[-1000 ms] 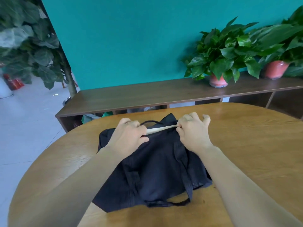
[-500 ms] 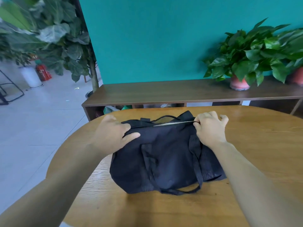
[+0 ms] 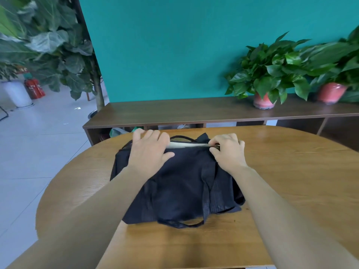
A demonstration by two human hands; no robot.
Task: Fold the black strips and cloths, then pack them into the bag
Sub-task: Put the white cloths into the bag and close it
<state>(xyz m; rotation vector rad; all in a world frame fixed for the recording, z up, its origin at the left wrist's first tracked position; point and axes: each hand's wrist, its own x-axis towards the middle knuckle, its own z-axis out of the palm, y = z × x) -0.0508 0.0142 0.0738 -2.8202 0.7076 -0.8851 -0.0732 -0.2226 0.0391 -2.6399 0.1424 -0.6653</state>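
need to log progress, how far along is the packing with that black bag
Done, apparently: no loose strips or cloths lie on the wooden table, so they are probably inside the black bag. In hand: the left hand rests flat on the bag's top while the right hand pinches at the end of the pale zipper line. Left: finishing the closure; whether it is fully shut is unclear.

Potted plants stand on a shelf.

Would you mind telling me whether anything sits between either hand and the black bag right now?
Nothing visible does. The left hand rests with straight fingers on the black bag near its far left corner, and the right hand pinches the pale strip along the bag's top edge, on the wooden table.
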